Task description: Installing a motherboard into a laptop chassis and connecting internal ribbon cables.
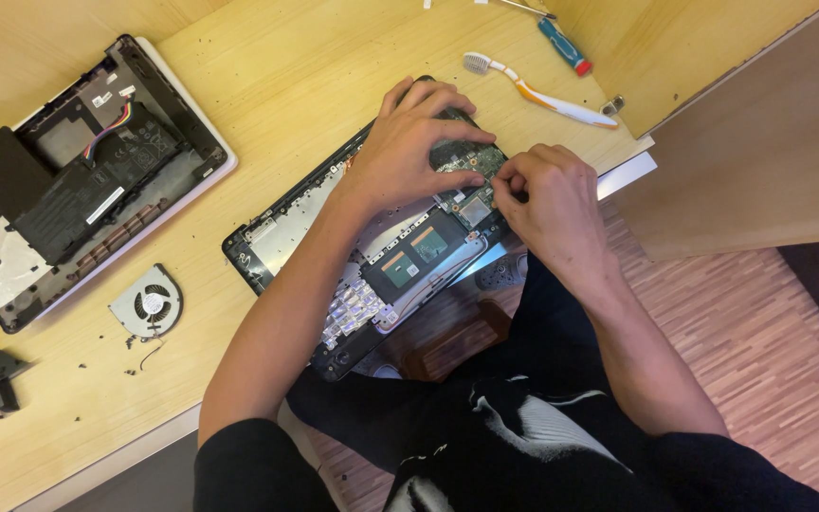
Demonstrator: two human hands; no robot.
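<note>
Both hands, left hand (416, 142) and right hand (547, 194), press on the green circuit board (471, 161).

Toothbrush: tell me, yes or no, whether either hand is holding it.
No: the toothbrush lies alone on the table, while the left hand and right hand work on the opened laptop chassis.

Green circuit board (471, 156), white/orange toothbrush (535, 92), blue/red screwdriver (562, 45), pale wood desk (277, 66).
</note>
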